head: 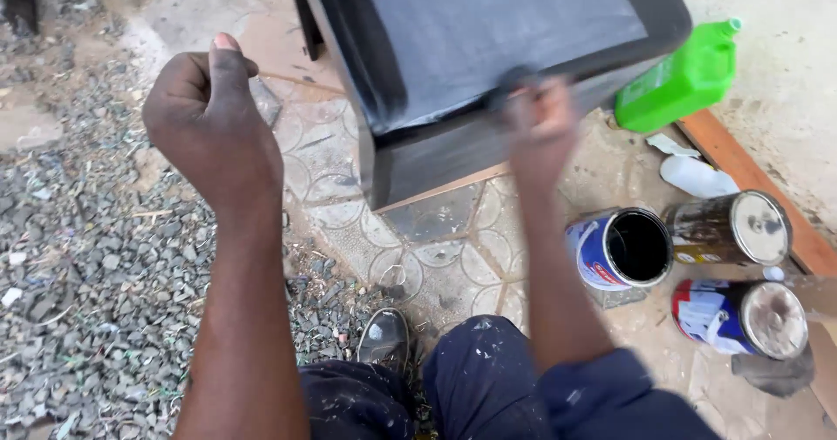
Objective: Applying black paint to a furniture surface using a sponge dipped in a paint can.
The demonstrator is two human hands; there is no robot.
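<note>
Black furniture piece (488, 47) stood on tiled floor (436, 248), top coated dark with greyish streaks. Blurred right hand (540, 122) closed on dark pad (514, 82) at front edge. Left hand (205, 113) raised, loosely fisted, empty. Open paint tin (623, 248) placed beside.

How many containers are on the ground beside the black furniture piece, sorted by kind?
Open paint can: 1
Lidded paint cans, brown-stained one and red-and-white one: 2
Green plastic jug: 1
White plastic bottle, lying down: 1
Total: 5
</note>
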